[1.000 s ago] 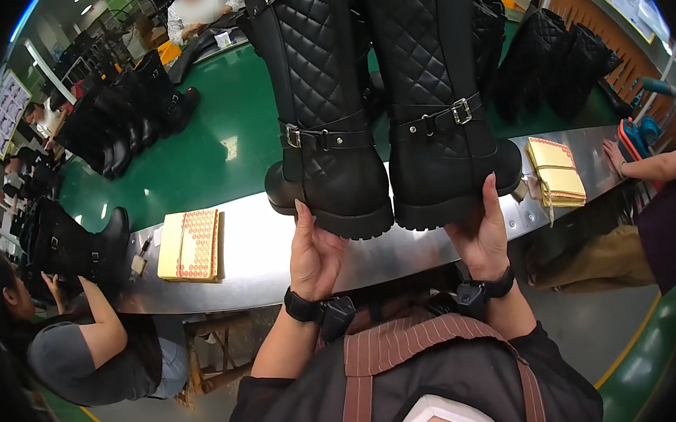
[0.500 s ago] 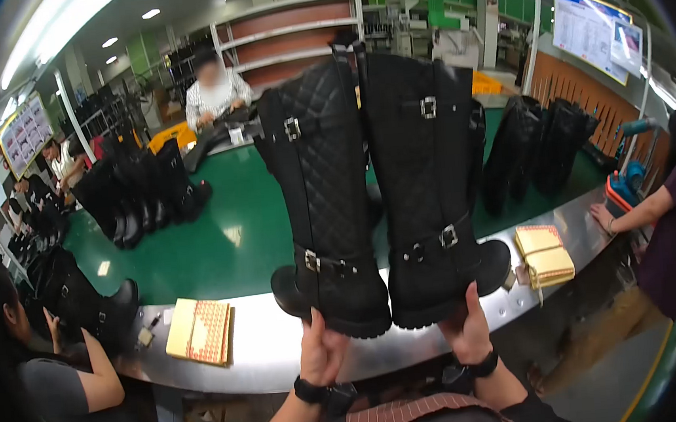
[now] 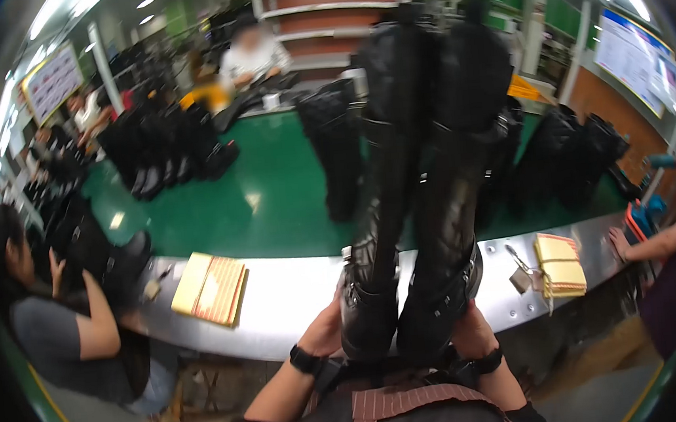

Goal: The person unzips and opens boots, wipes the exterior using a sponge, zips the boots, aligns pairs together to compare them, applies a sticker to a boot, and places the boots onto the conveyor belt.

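Two tall black boots stand upright close together in front of me, a left boot point(image 3: 373, 256) and a right boot point(image 3: 445, 242), with buckled straps low down. Around the foot of the left boot, from its outer side, is my left hand point(image 3: 329, 323). The right boot's lower part rests against my right hand point(image 3: 471, 331). Both hands are closed on the boots, and many fingers are hidden behind them. Motion blurs the boots a little.
Yellow card stacks point(image 3: 211, 288) point(image 3: 560, 263) lie on the metal edge point(image 3: 281, 295). More boots point(image 3: 162, 145) point(image 3: 563, 149) stand on the green surface point(image 3: 272, 176). Co-workers sit at left point(image 3: 69, 327), at right point(image 3: 659, 249) and across point(image 3: 254, 59); the left one holds a boot.
The boots have turned, so the quilted sides no longer face me, and come nearer my body with both hands. Another boot pair behind them now shows. The head view has shifted.
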`<state>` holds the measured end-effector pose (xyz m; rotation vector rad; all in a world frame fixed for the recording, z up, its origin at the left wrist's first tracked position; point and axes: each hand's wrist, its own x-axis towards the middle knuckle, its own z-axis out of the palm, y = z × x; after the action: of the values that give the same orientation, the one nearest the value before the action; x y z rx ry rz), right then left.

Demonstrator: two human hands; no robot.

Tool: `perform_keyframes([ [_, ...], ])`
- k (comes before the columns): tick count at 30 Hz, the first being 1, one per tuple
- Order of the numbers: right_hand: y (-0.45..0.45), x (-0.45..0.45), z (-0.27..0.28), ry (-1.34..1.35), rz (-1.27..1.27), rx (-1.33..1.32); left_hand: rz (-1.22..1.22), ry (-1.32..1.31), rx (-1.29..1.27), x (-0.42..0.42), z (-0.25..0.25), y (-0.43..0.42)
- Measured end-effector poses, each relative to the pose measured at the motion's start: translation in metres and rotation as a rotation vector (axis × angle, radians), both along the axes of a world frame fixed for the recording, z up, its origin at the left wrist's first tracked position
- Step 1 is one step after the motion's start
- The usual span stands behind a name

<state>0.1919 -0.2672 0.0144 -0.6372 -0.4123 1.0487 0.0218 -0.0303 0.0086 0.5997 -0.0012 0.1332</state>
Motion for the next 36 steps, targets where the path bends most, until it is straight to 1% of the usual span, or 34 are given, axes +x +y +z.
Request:
perform_keyframes([
  [1,0.011,0.003,-0.001,-0.29,-0.119,-0.203,0.156,0.177,0.212,-0.001,0.027,-0.004],
  [2,0.015,-0.006,0.03,-0.621,-0.261,-0.374,0.328,0.227,0.295,0.0,0.021,-0.001],
  [3,0.021,-0.008,0.022,-0.777,-0.382,-0.334,0.498,0.298,0.386,0.002,0.016,0.002],
  [4,0.024,-0.008,0.004,-0.935,-0.51,-0.282,0.781,0.333,1.142,0.005,-0.043,0.023],
  [5,0.009,0.008,-0.032,-0.902,-0.295,-0.428,0.73,0.316,1.298,-0.001,-0.047,0.023],
  [6,0.004,0.013,-0.049,-1.168,-0.333,-0.501,0.671,0.294,1.458,-0.003,-0.046,0.026],
  [7,-0.001,0.018,-0.066,-1.429,-0.394,-0.577,0.573,0.346,1.272,0.0,-0.032,0.019],
  [8,-0.003,0.012,-0.035,-1.463,-0.243,-0.653,0.594,0.352,1.354,0.0,-0.022,0.015],
  [9,-0.003,0.012,-0.014,-1.428,-0.155,-0.652,0.554,0.325,1.251,-0.002,-0.015,0.015],
  [10,-0.001,0.016,0.004,-1.334,-0.098,-0.621,0.513,0.294,1.148,-0.003,-0.007,0.017],
  [11,0.003,0.023,0.02,-1.267,-0.069,-0.593,0.51,0.283,1.198,-0.002,0.001,0.021],
  [12,0.006,0.029,0.035,-1.198,-0.063,-0.561,0.528,0.283,1.194,0.001,-0.001,0.026],
  [14,0.02,0.047,0.059,-1.128,-0.09,-0.519,0.415,0.223,1.404,0.012,-0.015,0.037],
  [15,0.03,0.055,0.069,-1.115,-0.094,-0.51,0.476,0.178,1.404,0.017,-0.017,0.037],
  [16,0.039,0.063,0.079,-1.11,-0.091,-0.504,0.48,0.175,1.401,0.016,-0.017,0.039],
  [17,0.049,0.067,0.085,-1.109,-0.073,-0.502,0.407,0.143,1.319,0.012,-0.005,0.04],
  [19,0.062,0.071,0.091,-1.111,-0.029,-0.507,0.206,0.211,0.938,0.024,-0.009,0.042],
  [20,0.067,0.072,0.091,-1.11,-0.004,-0.514,0.205,0.203,0.939,0.033,-0.016,0.042],
  [21,0.071,0.071,0.091,-1.108,0.009,-0.517,0.152,0.159,0.918,0.036,-0.008,0.041],
  [23,0.075,0.066,0.089,-1.106,0.036,-0.523,0.055,0.209,0.759,0.033,0.008,0.036],
  [24,0.075,0.063,0.089,-1.105,0.04,-0.525,0.062,0.21,0.758,0.033,0.0,0.041],
  [26,0.075,0.057,0.087,-1.102,0.035,-0.52,0.106,0.059,1.211,0.038,-0.024,0.051],
  [27,0.075,0.052,0.087,-1.094,0.02,-0.516,0.07,0.171,1.114,0.024,0.027,0.042],
  [28,0.072,0.047,0.085,-1.096,0.002,-0.508,0.068,0.175,1.112,0.025,0.018,0.046],
  [30,0.073,0.037,0.089,-1.08,-0.06,-0.477,0.325,0.249,1.141,0.021,0.007,0.057],
  [31,0.074,0.028,0.09,-1.072,-0.108,-0.454,0.489,0.286,1.095,0.014,0.002,0.062],
  [32,0.075,0.019,0.09,-1.045,-0.179,-0.434,0.645,0.326,1.047,0.003,0.018,0.063],
  [34,0.091,0.003,0.092,-0.969,-0.336,-0.381,1.008,0.091,0.986,-0.02,0.046,0.048],
  [36,0.115,-0.01,0.086,-0.854,-0.51,-0.298,1.084,-0.031,1.256,-0.04,0.076,0.023],
])
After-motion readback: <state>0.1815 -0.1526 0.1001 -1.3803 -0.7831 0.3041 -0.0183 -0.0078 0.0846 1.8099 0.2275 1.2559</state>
